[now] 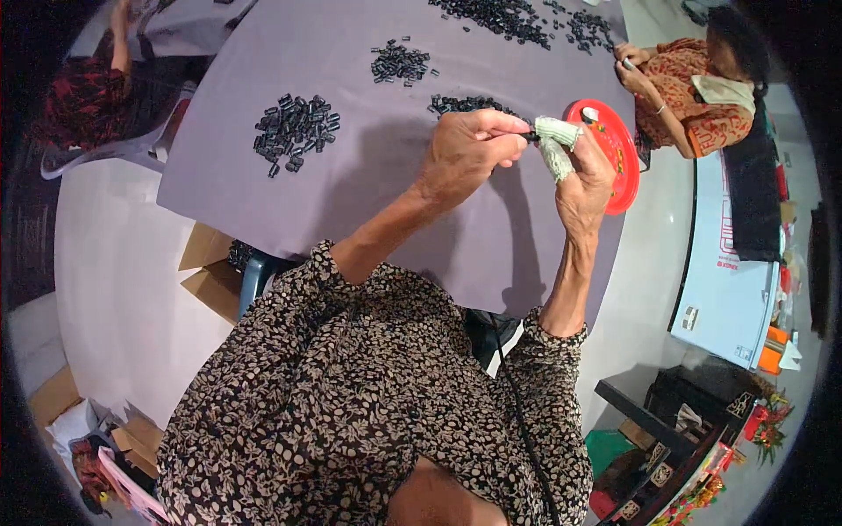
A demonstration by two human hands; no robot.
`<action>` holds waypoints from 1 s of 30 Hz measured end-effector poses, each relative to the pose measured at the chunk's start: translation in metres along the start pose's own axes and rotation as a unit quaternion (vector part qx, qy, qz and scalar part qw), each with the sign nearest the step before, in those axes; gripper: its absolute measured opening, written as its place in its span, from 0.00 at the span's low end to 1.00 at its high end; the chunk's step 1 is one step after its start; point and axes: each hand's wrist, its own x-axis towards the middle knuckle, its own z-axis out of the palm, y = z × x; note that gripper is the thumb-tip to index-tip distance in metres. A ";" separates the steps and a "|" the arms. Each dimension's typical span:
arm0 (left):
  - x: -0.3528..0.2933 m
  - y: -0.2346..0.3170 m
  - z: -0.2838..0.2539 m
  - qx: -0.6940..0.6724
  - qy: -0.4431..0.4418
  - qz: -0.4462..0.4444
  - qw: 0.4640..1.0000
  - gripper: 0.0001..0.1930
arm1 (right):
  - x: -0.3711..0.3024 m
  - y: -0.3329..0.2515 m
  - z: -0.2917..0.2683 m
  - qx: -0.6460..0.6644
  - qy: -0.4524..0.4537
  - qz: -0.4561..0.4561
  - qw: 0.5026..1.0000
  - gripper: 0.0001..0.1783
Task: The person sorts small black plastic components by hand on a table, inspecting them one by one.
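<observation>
Over the table's right side, my two hands meet at a small black piece (pixel 530 136). The thumb and fingers of my left hand (pixel 465 156) pinch it from one side. My right hand (pixel 586 180) grips it from the other, with pale cloth wraps (pixel 558 134) around its thumb and a finger. Fingers cover most of the piece, so its exact kind is unclear. Just behind my hands lies a heap of small black pieces (pixel 469 106). Another pile of short black cylinders (pixel 296 131) sits to the left of my left hand.
A grey-purple cloth (pixel 386 210) covers the table. Beside my right hand is a red plate (pixel 624 188) with small items. More black pieces (pixel 402 63) lie farther back. A co-worker (pixel 706 96) works at the right edge; another person (pixel 83 101) is at far left.
</observation>
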 end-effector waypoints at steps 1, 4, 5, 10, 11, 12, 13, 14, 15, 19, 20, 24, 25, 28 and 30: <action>0.000 0.000 0.000 0.005 0.004 -0.005 1.000 0.10 | 0.000 0.000 0.000 0.000 0.000 0.000 1.000 0.13; 0.000 0.002 0.001 -0.001 0.012 -0.013 1.000 0.10 | 0.001 -0.003 0.000 -0.014 -0.005 -0.005 1.000 0.13; 0.000 0.002 0.000 -0.011 0.016 -0.016 1.000 0.10 | 0.002 -0.006 0.001 -0.014 -0.006 -0.005 1.000 0.13; 0.002 -0.005 -0.001 -0.007 0.022 -0.007 1.000 0.10 | 0.000 0.000 0.005 -0.001 -0.017 -0.008 1.000 0.13; 0.003 -0.006 -0.001 -0.012 0.021 -0.001 1.000 0.09 | 0.001 0.000 0.006 -0.003 -0.014 -0.005 1.000 0.13; 0.003 -0.006 -0.002 -0.012 0.021 -0.002 1.000 0.09 | 0.001 -0.001 0.006 -0.004 -0.010 -0.003 1.000 0.12; 0.002 -0.004 -0.002 0.006 0.011 -0.005 1.000 0.09 | 0.001 -0.001 0.006 -0.003 -0.011 -0.003 1.000 0.12; 0.002 -0.003 -0.003 0.023 0.002 -0.008 1.000 0.09 | 0.002 -0.001 0.005 -0.012 -0.028 -0.005 1.000 0.12; 0.003 -0.005 -0.004 0.024 0.003 -0.009 1.000 0.09 | 0.002 0.000 0.004 -0.021 -0.046 -0.007 0.999 0.12; 0.006 -0.008 -0.005 0.010 -0.011 -0.033 0.999 0.10 | 0.002 0.002 0.004 -0.035 -0.060 0.003 0.998 0.12; 0.005 -0.006 -0.005 -0.004 -0.011 -0.051 0.999 0.10 | 0.001 0.002 0.008 0.002 -0.046 0.014 0.999 0.13; 0.007 -0.003 -0.012 -0.067 -0.022 -0.104 0.992 0.12 | -0.002 0.003 0.012 0.041 -0.020 0.079 0.996 0.16; 0.008 -0.004 -0.013 -0.091 -0.017 -0.119 0.989 0.13 | -0.002 0.002 0.011 0.041 -0.020 0.078 0.996 0.16; 0.009 -0.012 -0.013 -0.146 -0.012 -0.137 0.980 0.13 | -0.001 -0.001 0.012 -0.073 -0.026 0.017 0.997 0.18; 0.009 -0.016 -0.013 -0.177 -0.012 -0.140 0.974 0.13 | -0.001 0.000 0.016 -0.241 -0.052 -0.076 0.966 0.19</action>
